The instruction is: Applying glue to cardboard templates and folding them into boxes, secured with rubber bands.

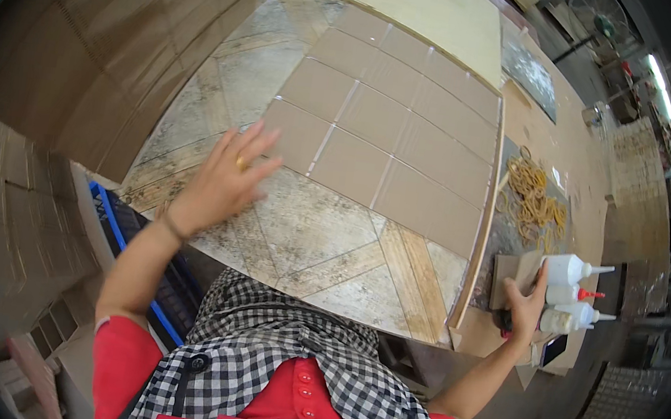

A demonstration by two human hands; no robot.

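A brown cardboard sheet (378,109), crossed by pale lines into a grid of rectangles, lies flat on a worn, wood-patterned board (307,231). Above that board, beside the sheet's near left corner, is my left hand (226,174). Its fingers are spread, slightly blurred, and hold nothing; one wears a ring. Over at the right, my right hand (525,302) reaches to a white squeeze bottle (567,268) with a pointed nozzle. The thumb stands apart from the fingers, whose tips are at the bottle's end. Two more white bottles stand alongside, one with a red tip (587,293).
Yellowish rubber bands (534,197) lie heaped on a dark plate. A wooden strip (489,204) borders the sheet's right side. Tall cardboard stacks (86,41) rise at the left, above a blue crate (134,255). A phone (554,349) lies at the right table edge.
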